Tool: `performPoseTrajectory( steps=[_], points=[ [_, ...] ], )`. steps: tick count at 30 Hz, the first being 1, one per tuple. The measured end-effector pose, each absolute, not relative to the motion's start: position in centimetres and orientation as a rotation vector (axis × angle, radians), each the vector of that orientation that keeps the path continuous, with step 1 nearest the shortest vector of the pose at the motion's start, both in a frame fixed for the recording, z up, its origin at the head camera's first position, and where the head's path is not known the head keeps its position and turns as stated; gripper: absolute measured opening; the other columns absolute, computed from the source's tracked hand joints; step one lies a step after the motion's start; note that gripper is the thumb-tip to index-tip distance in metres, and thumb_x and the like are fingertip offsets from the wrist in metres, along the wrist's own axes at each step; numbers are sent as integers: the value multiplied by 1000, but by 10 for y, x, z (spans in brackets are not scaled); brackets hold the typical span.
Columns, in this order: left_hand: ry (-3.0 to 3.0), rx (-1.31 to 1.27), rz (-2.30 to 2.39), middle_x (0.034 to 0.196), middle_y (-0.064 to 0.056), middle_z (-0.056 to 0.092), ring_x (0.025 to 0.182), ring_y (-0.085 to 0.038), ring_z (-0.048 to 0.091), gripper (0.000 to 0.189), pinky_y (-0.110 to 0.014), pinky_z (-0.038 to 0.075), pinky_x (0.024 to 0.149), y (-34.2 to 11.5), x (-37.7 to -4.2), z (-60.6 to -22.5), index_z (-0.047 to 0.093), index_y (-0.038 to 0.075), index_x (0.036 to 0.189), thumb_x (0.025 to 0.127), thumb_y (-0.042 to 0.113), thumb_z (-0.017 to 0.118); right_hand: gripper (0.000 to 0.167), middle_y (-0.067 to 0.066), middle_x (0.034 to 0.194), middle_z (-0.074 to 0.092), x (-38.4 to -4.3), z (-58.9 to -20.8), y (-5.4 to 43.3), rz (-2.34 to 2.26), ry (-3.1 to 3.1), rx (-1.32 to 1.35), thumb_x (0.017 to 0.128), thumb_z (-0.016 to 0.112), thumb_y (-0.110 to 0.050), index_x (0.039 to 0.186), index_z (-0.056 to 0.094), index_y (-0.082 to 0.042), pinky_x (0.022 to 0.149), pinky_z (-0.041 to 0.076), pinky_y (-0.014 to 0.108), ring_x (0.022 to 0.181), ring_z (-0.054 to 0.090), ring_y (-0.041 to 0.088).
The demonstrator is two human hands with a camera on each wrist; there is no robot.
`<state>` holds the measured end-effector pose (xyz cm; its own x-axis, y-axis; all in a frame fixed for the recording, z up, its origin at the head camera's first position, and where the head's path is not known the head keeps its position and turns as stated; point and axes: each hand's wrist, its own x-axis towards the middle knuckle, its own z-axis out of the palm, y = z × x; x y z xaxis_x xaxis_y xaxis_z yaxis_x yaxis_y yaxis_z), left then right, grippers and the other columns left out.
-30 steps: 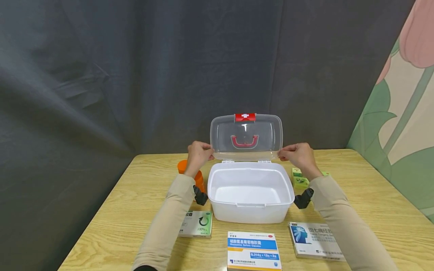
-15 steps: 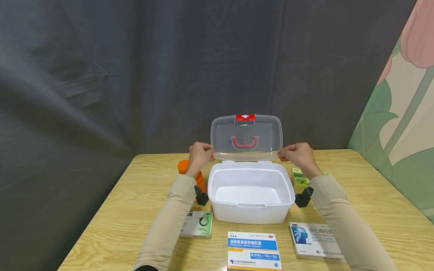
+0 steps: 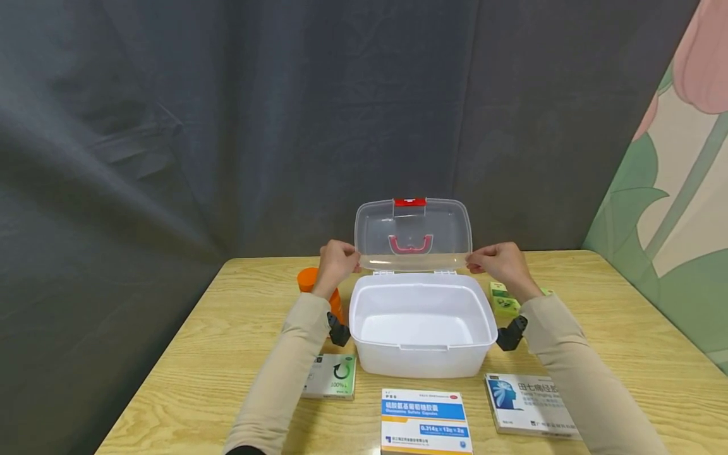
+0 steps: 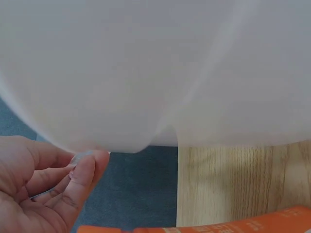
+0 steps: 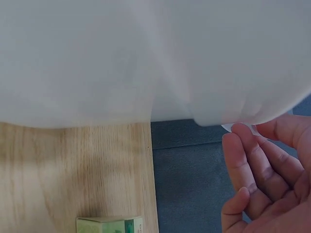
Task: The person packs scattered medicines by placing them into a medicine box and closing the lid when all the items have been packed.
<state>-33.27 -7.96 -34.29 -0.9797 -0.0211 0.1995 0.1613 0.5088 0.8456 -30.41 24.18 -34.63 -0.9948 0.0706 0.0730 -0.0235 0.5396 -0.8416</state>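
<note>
A white plastic first-aid box (image 3: 421,361) stands on the table with its hinged clear lid (image 3: 440,230) raised at the back. The lid carries a red latch (image 3: 409,202) along its top edge and a red handle (image 3: 411,249). My left hand (image 3: 337,264) pinches the lid's lower left corner between thumb and fingers. At the opposite lower corner, my right hand (image 3: 503,264) pinches the lid the same way. In the left wrist view the fingertips (image 4: 85,167) meet the edge of the clear plastic; the right wrist view shows fingertips (image 5: 238,133) right at the other edge.
An orange bottle (image 3: 308,278) stands behind my left forearm, and a green box (image 3: 503,302) lies by my right wrist. Medicine boxes lie in front: a green-white one (image 3: 335,377), a blue-white one (image 3: 425,420) and a white one (image 3: 526,404). A dark curtain (image 3: 341,126) hangs behind the table.
The lid's top edge has sunk slightly and its latch looks more foreshortened, so the lid's tilt has changed. Both hands keep their hold on the corners and have shifted only a little.
</note>
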Motion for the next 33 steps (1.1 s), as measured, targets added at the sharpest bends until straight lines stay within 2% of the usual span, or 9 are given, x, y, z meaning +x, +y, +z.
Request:
performPoseTrajectory(
  steps=[7, 12, 14, 18, 21, 24, 27, 31, 33],
  points=[
    [-2600, -110, -1375, 67, -7, 68, 60, -17, 68, 12, -31, 57, 68, -81, -331, -345, 75, -3, 89, 89, 5, 66, 30, 16, 91, 71, -304, -350, 240, 1457, -2670, -30, 94, 63, -21, 103, 71, 6, 94, 44, 57, 89, 68, 34],
    [-2614, -112, -1323, 63, -5, 68, 58, -17, 68, 13, -30, 56, 63, -81, -329, -347, 76, -2, 84, 88, 4, 65, 31, 20, 94, 70, -304, -352, 241, 1467, -2682, 10, 94, 63, -19, 105, 69, 9, 94, 45, 55, 90, 67, 37],
    [-2612, -112, -1321, 63, -5, 68, 58, -17, 67, 13, -30, 56, 62, -81, -329, -347, 76, -2, 83, 87, 3, 65, 31, 19, 93, 70, -313, -361, 247, 1461, -2686, 22, 94, 64, -22, 104, 70, 7, 89, 48, 57, 87, 68, 34],
    [-2608, -125, -1312, 62, -6, 68, 58, -17, 67, 14, -31, 56, 63, -81, -328, -347, 76, -2, 82, 87, 3, 64, 31, 12, 92, 71, -331, -382, 259, 1458, -2669, -16, 93, 66, -31, 101, 74, -1, 82, 53, 53, 79, 69, 21],
    [-2605, -144, -1302, 62, -6, 68, 59, -18, 68, 15, -31, 56, 63, -82, -329, -347, 76, -2, 82, 87, 3, 64, 28, 9, 90, 72, -333, -385, 259, 1452, -2648, -61, 91, 68, -32, 98, 75, -5, 83, 53, 51, 77, 68, 17],
    [-2604, -153, -1308, 63, -7, 68, 60, -20, 69, 14, -30, 56, 61, -82, -329, -348, 76, -3, 81, 86, 3, 64, 29, 15, 94, 71, -318, -371, 250, 1443, -2669, -32, 93, 65, -25, 103, 72, 2, 89, 49, 55, 85, 69, 27],
    [-2614, -143, -1301, 64, -8, 68, 59, -20, 68, 15, -30, 56, 59, -81, -329, -349, 75, -3, 80, 86, 2, 64, 29, 14, 91, 71, -312, -364, 246, 1395, -2703, -44, 94, 64, -25, 101, 73, 2, 86, 49, 58, 86, 69, 30],
    [-2629, -126, -1276, 64, -8, 68, 58, -19, 68, 13, -29, 56, 60, -80, -330, -348, 75, -3, 80, 86, 3, 65, 31, 15, 92, 71, -309, -361, 244, 1413, -2708, -39, 95, 63, -25, 102, 71, 4, 90, 47, 58, 87, 68, 32],
    [-2629, -125, -1271, 65, -8, 68, 58, -19, 68, 13, -29, 56, 61, -80, -331, -349, 75, -3, 81, 86, 3, 65, 33, 20, 95, 70, -302, -355, 241, 1454, -2700, -15, 95, 60, -20, 107, 68, 10, 95, 44, 56, 90, 67, 35]
  ],
)
